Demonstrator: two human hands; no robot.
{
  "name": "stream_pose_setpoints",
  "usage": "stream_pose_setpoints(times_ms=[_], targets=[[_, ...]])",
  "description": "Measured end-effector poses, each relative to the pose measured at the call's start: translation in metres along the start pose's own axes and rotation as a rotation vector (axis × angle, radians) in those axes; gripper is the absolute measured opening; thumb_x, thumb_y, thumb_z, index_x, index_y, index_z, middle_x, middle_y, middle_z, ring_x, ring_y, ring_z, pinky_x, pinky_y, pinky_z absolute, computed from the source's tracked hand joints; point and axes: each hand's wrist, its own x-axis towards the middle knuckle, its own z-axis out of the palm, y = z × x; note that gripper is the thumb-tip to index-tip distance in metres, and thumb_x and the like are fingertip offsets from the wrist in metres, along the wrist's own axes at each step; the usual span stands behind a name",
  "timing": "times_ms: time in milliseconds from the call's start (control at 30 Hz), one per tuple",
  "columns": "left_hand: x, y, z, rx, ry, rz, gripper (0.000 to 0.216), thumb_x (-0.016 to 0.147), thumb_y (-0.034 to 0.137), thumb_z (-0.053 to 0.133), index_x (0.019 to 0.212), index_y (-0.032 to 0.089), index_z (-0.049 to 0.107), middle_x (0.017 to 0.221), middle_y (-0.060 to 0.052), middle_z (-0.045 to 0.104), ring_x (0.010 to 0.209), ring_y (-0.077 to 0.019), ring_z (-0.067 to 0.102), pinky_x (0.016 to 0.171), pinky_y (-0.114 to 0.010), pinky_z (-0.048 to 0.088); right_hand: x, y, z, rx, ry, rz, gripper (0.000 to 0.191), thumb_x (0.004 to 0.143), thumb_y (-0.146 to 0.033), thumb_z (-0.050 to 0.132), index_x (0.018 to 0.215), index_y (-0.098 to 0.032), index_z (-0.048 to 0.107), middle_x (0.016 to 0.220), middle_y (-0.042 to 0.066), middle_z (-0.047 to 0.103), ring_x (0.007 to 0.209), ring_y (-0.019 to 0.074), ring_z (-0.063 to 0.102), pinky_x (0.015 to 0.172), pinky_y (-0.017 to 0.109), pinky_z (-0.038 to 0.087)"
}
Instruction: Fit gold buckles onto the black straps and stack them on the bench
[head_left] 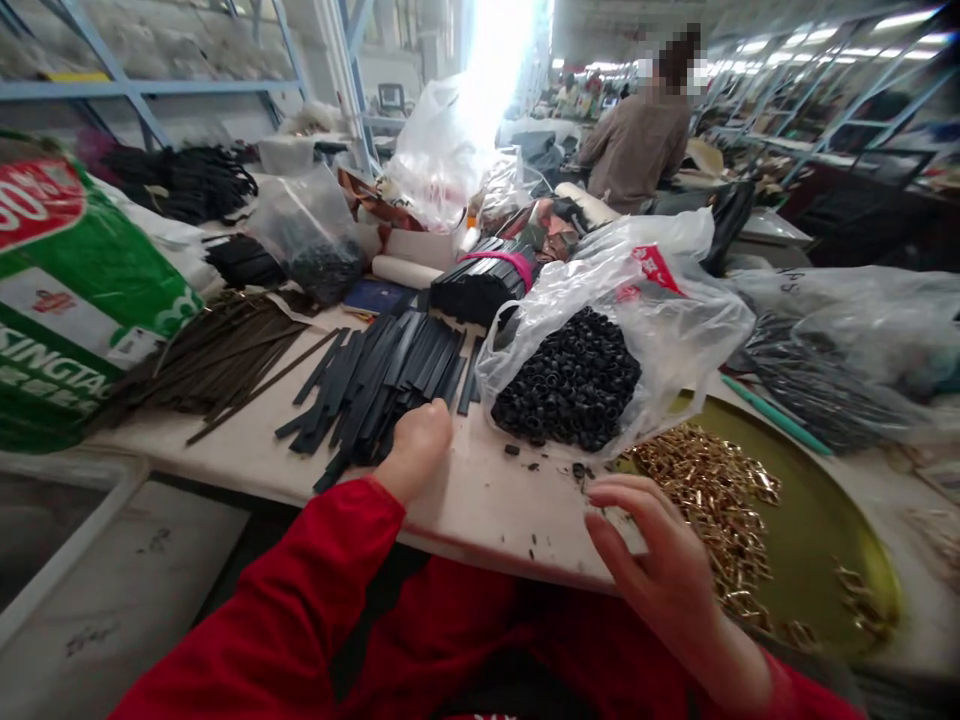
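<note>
My left hand, in a red sleeve, reaches onto the near end of a loose pile of flat black strips on the white table; its fingers are curled down and hidden among the strips. My right hand hovers at the table's front edge beside a round green tray of small gold metal clips, fingers bent and apart, nothing visibly in them. A clear plastic bag of black rings lies open between the strips and the tray.
A bundle of black strips with a pink band lies behind the pile. Thin dark sticks fan out at left by a green printed sack. More plastic bags crowd the right. A person sits further back.
</note>
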Motion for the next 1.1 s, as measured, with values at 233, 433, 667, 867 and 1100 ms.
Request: stream_pose_setpoints(times_ms=[233, 433, 667, 867, 1100], targets=[[-0.076, -0.004, 0.005, -1.181, -0.349, -0.144, 0.015, 0.077, 0.028, 0.048, 0.07, 0.017, 0.041, 0.084, -0.007, 0.068, 0.079, -0.0178, 0.066, 0.066, -0.027, 0.049, 0.041, 0.031, 0.057, -0.309, -0.244, -0.023, 0.019, 0.087, -0.02, 0.042, 0.094, -0.018, 0.059, 0.091, 0.008, 0.059, 0.081, 0.0189, 0.057, 0.073, 0.03, 0.043], [-0.11, 0.003, 0.027, -1.667, -0.6, -0.423, 0.018, 0.074, 0.025, 0.057, 0.074, 0.017, 0.041, 0.084, -0.006, 0.068, 0.068, -0.0111, 0.064, 0.058, -0.019, 0.046, 0.068, 0.034, 0.09, -0.608, -0.374, -0.041, 0.012, 0.085, -0.018, 0.048, 0.085, -0.017, 0.06, 0.085, 0.007, 0.057, 0.075, 0.0182, 0.055, 0.066, 0.027, 0.038], [-0.112, 0.003, 0.017, -1.674, -0.655, -0.464, 0.016, 0.074, 0.022, 0.057, 0.073, 0.016, 0.042, 0.081, -0.005, 0.067, 0.063, -0.0088, 0.062, 0.057, -0.018, 0.045, 0.062, 0.035, 0.085, -0.296, -0.331, 0.011, 0.01, 0.079, -0.015, 0.052, 0.069, -0.018, 0.054, 0.077, 0.006, 0.057, 0.072, 0.0178, 0.053, 0.067, 0.03, 0.039], [-0.118, 0.011, 0.014, -1.614, -0.754, -0.346, 0.014, 0.069, 0.02, 0.051, 0.075, 0.018, 0.039, 0.069, 0.001, 0.061, 0.053, -0.0074, 0.054, 0.052, -0.019, 0.04, 0.021, 0.022, 0.056, 0.768, -0.162, 0.731, 0.032, 0.068, -0.038, 0.068, 0.092, -0.02, 0.055, 0.072, 0.0, 0.062, 0.058, 0.0118, 0.055, 0.058, 0.027, 0.045], [-0.127, 0.026, 0.013, -1.092, -0.384, 0.063, 0.022, 0.077, 0.037, 0.051, 0.069, 0.019, 0.041, 0.059, 0.007, 0.038, 0.055, -0.0086, 0.037, 0.052, -0.021, 0.031, -0.011, 0.004, 0.033, 1.21, -0.028, 1.006, 0.032, 0.059, -0.033, 0.078, 0.086, -0.024, 0.061, 0.073, -0.004, 0.064, 0.061, 0.0083, 0.06, 0.06, 0.02, 0.05]])
